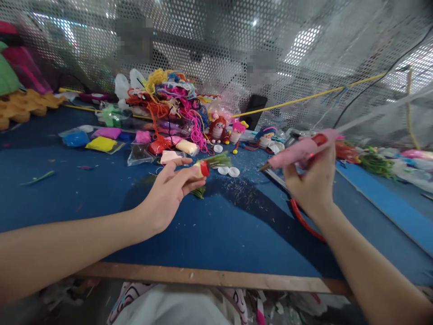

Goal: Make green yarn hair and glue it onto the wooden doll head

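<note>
Between the fingers of my left hand (171, 189) is a small doll piece (202, 169), cream with a red band. Green yarn strands (219, 160) stick out beyond it, and more green strands show under my fingers. My right hand (313, 180) is wrapped round a pink hot glue gun (294, 153), its brass nozzle pointing left toward the doll piece, some distance from it. Beneath the gun lie scissors with red handles (301, 219), partly hidden by my right hand. White round discs (233, 172) rest on the blue table beyond my left fingers.
Finished yarn dolls (218, 128) stand at the back, before a heap of coloured yarn (172, 97). Bags of coloured clay (101, 143) lie back left, near an orange egg tray (27, 106). A blue board (382, 198) lies at right. Wooden table edge (209, 274) in front.
</note>
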The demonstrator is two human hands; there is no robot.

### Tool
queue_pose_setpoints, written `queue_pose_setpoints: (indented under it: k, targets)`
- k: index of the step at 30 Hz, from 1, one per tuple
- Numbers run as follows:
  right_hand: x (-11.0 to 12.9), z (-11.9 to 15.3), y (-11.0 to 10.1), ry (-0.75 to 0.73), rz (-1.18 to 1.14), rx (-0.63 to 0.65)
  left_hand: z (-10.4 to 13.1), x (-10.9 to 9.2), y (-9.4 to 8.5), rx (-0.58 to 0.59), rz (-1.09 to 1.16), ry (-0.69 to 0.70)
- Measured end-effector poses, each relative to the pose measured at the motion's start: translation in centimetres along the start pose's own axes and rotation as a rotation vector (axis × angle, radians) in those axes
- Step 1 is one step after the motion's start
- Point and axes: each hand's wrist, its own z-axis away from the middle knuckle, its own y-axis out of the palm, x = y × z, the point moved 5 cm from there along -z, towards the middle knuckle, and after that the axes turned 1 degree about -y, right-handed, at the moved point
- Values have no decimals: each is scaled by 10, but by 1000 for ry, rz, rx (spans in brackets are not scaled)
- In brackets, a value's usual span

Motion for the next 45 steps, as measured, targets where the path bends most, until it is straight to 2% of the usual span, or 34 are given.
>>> queue_pose_setpoints:
  k: [2,5,8,11,14,16,19,21,23,25,27,30,38,43,45]
  targets:
    - [-10,-4,8,65,72,62,-3,-6,-2,-28,55,45]
    - [-31,-2,27,210,174,237,-7,-10,-4,-40,101,66]
    - [-47,5,42,220,231,360,-9,-9,-5,-35,154,28]
    - [-60,12,50,199,236,382,-8,-6,-4,-2,160,-19]
    - [-61,14,53,146,218,379,-2,-8,1,82,74,6]
    - [-50,10,47,78,226,336,3,-11,6,159,-48,50]
    - [-9,1,27,-87,84,242,11,-16,13,256,-247,137]
    - [29,0,14,-229,-190,311,15,-18,15,302,-334,225]
    - [63,3,-1,-299,-407,330,19,-19,17,352,-404,327]
    - [88,10,-11,-370,-519,345,22,-17,18,411,-472,402]
    - [103,17,-15,-407,-547,352,25,-13,19,463,-523,447]
    - [110,23,-14,-414,-530,342,28,-10,21,499,-570,481]
    - [102,22,-15,-421,-503,301,29,-10,21,496,-612,506]
    - [93,25,-15,-412,-576,311,30,-11,21,451,-614,475]
    - [89,24,-13,-353,-604,296,27,-16,21,432,-565,432]
